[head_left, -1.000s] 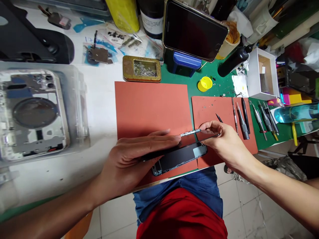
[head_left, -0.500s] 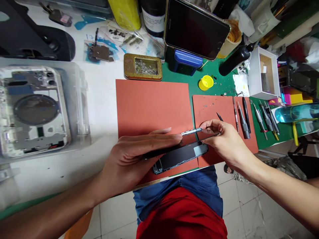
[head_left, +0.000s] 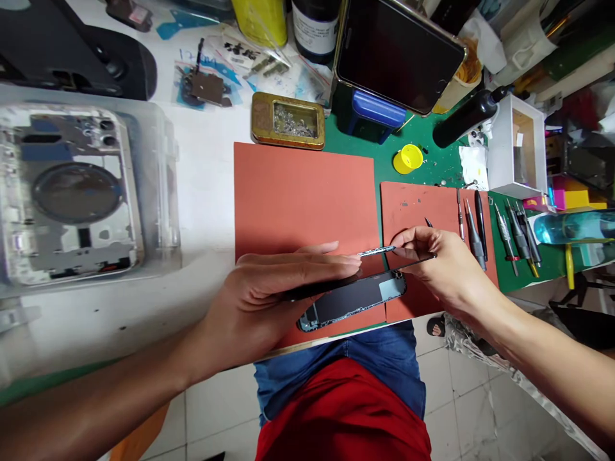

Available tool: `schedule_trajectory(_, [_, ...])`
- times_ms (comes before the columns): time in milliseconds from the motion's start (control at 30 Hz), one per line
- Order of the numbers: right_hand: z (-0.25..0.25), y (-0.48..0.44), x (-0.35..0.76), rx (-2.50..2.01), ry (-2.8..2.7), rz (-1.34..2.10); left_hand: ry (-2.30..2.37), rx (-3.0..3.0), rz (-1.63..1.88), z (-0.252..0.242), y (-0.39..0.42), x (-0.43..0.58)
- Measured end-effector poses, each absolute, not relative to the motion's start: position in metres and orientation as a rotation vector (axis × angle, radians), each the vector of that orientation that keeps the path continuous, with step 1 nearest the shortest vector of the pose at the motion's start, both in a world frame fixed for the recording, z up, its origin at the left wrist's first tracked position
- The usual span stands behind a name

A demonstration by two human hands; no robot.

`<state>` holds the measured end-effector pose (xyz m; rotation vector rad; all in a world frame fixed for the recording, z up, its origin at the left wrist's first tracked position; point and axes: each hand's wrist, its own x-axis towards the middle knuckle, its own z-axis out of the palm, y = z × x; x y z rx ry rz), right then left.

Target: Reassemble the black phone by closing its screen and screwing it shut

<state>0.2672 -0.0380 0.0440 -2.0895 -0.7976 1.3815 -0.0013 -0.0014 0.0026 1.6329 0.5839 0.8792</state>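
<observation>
In the head view, our left hand (head_left: 273, 288) grips a dark slab (head_left: 324, 287) above the mat (head_left: 302, 192)'s near edge, fingers flat over it. Our right hand (head_left: 435, 259) pinches the slab's other end past the mat's right side, fingertips meeting a pale strip (head_left: 377, 251). Below, 1 panel (head_left: 353, 299) lies across the mat's near right corner. Beyond the mat sits a tin (head_left: 288, 141).

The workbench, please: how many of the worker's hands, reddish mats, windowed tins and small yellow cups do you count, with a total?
Hands: 2 (left hand, right hand)
Reddish mats: 2 (left mat, right mat)
Windowed tin: 1
Small yellow cup: 1
Total: 6
</observation>
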Motion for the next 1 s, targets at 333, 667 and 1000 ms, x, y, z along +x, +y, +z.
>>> schedule_trajectory(333, [0.047, -0.031, 0.273, -2.088, -0.916, 1.350, 0.555, 1.635, 0.883, -0.003, -0.002, -0.002])
schedule_trajectory(667, [0.046, -0.029, 0.278, -2.107, -1.026, 1.367, 0.524, 1.624, 0.926, -0.001, -0.001, 0.002])
schedule_trajectory(1000, [0.052, -0.019, 0.285, -2.169, -1.224, 1.391, 0.599, 1.599, 0.952, -0.001, -0.001, 0.006])
